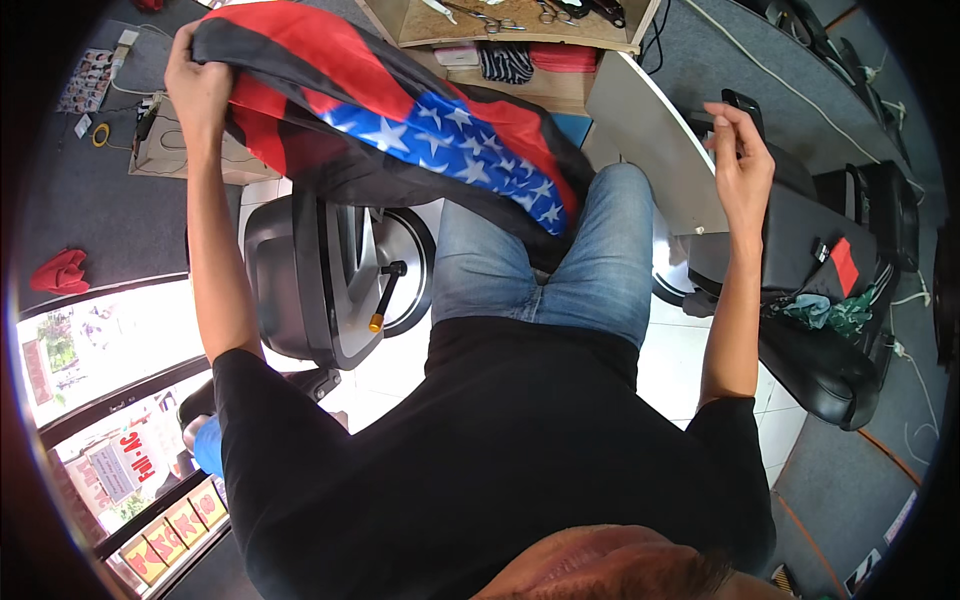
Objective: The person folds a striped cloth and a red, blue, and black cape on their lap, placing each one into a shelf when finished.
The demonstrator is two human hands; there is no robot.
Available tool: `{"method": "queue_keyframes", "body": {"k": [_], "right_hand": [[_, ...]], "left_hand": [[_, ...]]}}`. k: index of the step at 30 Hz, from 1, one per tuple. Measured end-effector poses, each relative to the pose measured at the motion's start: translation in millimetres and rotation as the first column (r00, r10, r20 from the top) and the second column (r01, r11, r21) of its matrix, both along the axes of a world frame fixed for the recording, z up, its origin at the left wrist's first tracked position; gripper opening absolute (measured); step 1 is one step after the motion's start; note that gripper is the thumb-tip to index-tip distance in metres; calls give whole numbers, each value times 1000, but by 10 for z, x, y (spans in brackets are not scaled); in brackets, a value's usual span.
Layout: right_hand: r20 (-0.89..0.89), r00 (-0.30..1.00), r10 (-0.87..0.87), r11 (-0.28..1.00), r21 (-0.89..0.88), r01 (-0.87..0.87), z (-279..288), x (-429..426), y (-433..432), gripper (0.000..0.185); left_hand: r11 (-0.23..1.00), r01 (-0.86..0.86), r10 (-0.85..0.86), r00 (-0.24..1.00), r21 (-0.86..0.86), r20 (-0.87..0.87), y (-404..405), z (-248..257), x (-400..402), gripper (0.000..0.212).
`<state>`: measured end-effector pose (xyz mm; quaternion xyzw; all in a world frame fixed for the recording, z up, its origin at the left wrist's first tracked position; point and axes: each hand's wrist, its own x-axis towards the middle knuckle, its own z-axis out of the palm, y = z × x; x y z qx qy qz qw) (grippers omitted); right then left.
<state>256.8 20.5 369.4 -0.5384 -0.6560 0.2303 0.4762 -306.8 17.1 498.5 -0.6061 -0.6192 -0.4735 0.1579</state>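
Observation:
My left hand (196, 90) is closed on the upper left end of a large black and red cloth with a blue, white-starred panel, which looks like a barber's cape (390, 135). The cape spreads rightward in folds, and its far end lies across my thighs, between the knees. Raised at the right, my right hand (742, 161) has loosely bent fingers spread apart, with nothing visible in them. It is beside the edge of an open cabinet door (652, 142).
Scissors (495, 22) and clippers (606, 11) lie in the cabinet's top compartment, above folded towels (506, 60). Barber chairs stand left (289, 277) and right (817, 225). A red cloth (61, 271) lies at far left; cables (787, 82) run along the right.

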Motion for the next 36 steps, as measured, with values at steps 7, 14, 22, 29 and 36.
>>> {"method": "queue_keyframes", "body": {"k": [7,14,22,29,36], "right_hand": [[78,901,427,904,-24,-426,-379,-1168,-142,34],[-31,894,447,887,143,-439,-1056,-1781,248,56],[71,971,229,971,-79,-224,-1168,-1076,672,27],[-272,962,36,984,180,14,16,-155,1053,34],[-440,867,235,969,174,-175,748,345,731,47]], "left_hand": [[936,352,-352,935,21,32,-187,172,1087,23],[799,535,-553,833,276,-13,-416,576,1061,83],[956,277,-245,937,99,-250,-322,589,346,39],[962,6,-150,846,-272,-511,-69,128,-108,45],[873,104,-187,974,-476,-130,403,-425,-474,42]]}}
